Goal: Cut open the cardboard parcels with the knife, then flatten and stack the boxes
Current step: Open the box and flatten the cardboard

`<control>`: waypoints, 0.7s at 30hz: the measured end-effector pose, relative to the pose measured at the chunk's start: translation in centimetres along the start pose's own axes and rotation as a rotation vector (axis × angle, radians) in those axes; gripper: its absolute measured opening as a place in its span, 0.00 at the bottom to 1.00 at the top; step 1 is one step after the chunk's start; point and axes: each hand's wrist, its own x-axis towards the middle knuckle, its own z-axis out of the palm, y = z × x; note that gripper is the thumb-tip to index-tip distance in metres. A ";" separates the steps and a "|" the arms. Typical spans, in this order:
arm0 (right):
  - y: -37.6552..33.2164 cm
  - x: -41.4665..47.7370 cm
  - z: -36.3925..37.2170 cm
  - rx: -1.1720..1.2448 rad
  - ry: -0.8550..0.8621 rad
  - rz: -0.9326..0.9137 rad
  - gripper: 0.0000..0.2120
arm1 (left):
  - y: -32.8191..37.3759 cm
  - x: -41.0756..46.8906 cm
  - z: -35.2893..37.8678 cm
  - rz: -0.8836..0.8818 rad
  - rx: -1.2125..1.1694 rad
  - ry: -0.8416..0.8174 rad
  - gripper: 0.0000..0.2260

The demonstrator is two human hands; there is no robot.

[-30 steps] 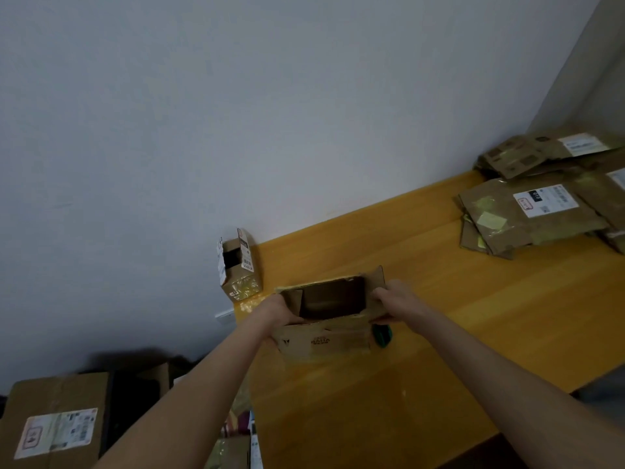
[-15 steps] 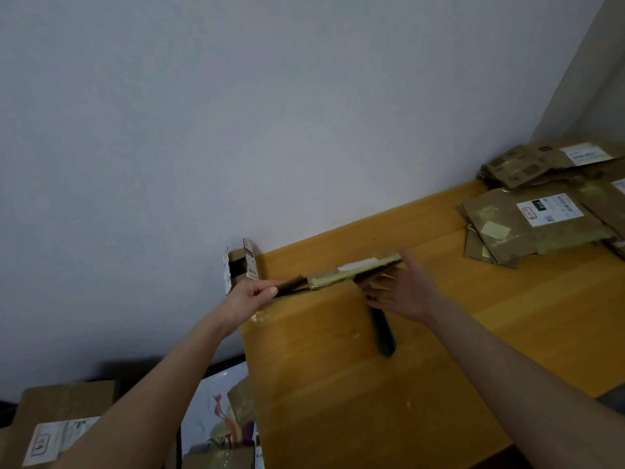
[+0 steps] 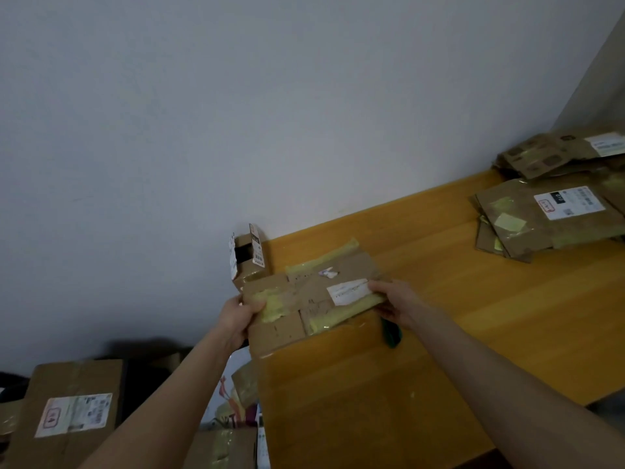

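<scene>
Cardboard, head view: the flattened box [image 3: 304,299] is held at the left end of the desk [image 3: 439,316], left hand [image 3: 236,316] and right hand [image 3: 395,299] each gripping an edge with curled fingers [image 3: 375,286]. Flattening appears done; next, carry it rightward onto the stack [image 3: 541,218].

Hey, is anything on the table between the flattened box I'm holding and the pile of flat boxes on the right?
Nothing visible: bare table lies between the flattened box and the pile. The green knife lies beside your right hand, off that path.
</scene>
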 end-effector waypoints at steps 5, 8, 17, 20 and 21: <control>2.3 1.5 -0.5 -0.886 0.212 -0.242 0.20 | -1.7 1.0 -1.5 0.102 0.204 0.188 0.25; 3.3 1.7 -0.5 -0.916 0.229 -0.318 0.15 | -3.7 1.4 -0.2 0.123 0.304 0.198 0.27; 5.6 3.3 -2.6 -0.664 0.255 -0.289 0.10 | -5.2 3.1 9.1 0.077 0.215 0.069 0.30; 5.7 3.5 -2.7 -0.649 0.325 -0.300 0.12 | -5.5 3.2 9.8 0.175 0.444 0.112 0.29; 5.8 3.5 -2.7 -0.801 0.361 -0.343 0.14 | -5.7 3.2 9.6 0.207 0.545 0.149 0.29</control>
